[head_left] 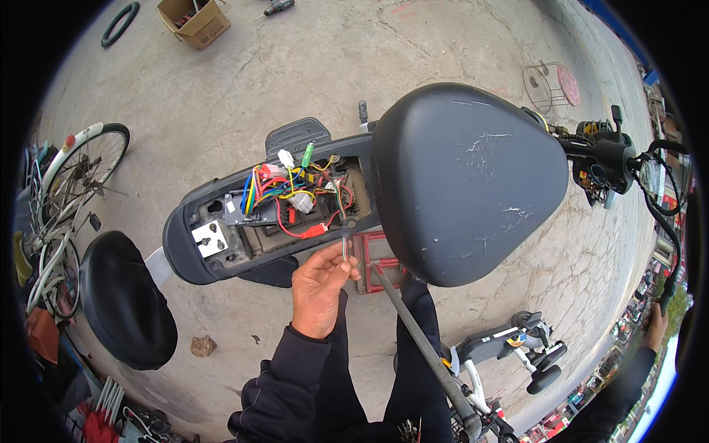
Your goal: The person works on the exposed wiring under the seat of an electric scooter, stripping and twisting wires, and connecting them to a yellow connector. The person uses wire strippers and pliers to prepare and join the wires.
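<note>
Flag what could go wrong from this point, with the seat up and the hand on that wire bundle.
1. The left hand pinches a thin wire bundle running into the open compartment; pulling could loosen a connector in the tangle of coloured wires.
2. The raised seat hangs over the work; if it drops, it may hit the hand.
3. The right hand sits far off by the handlebar, so the pull looks one-handed and unsteadied.

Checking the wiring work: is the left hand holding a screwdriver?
No, the left hand pinches a thin wire bundle hanging from the open scooter bay.
</note>
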A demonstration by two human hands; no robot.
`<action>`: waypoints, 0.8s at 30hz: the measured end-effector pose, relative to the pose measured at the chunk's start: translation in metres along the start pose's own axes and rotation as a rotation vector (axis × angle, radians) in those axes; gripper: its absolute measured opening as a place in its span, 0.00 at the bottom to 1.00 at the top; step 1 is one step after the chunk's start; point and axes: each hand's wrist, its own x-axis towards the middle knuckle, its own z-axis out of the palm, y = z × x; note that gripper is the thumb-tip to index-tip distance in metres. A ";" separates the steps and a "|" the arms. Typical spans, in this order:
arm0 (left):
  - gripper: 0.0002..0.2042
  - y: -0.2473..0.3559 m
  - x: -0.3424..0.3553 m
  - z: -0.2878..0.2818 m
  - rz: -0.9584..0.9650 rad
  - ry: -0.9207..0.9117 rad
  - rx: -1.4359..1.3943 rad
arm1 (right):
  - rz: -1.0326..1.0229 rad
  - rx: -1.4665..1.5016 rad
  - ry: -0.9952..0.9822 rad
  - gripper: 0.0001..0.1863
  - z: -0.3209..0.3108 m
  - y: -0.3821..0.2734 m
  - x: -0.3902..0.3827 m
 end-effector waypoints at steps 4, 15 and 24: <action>0.16 -0.003 0.002 -0.002 0.001 -0.003 0.000 | 0.022 -0.010 0.024 0.12 0.000 -0.003 -0.002; 0.18 -0.014 0.007 -0.007 0.018 0.009 0.027 | 0.007 0.020 0.014 0.12 0.005 -0.010 -0.009; 0.20 -0.014 0.009 -0.005 0.015 0.012 -0.028 | 0.012 -0.006 0.029 0.13 0.003 -0.011 -0.011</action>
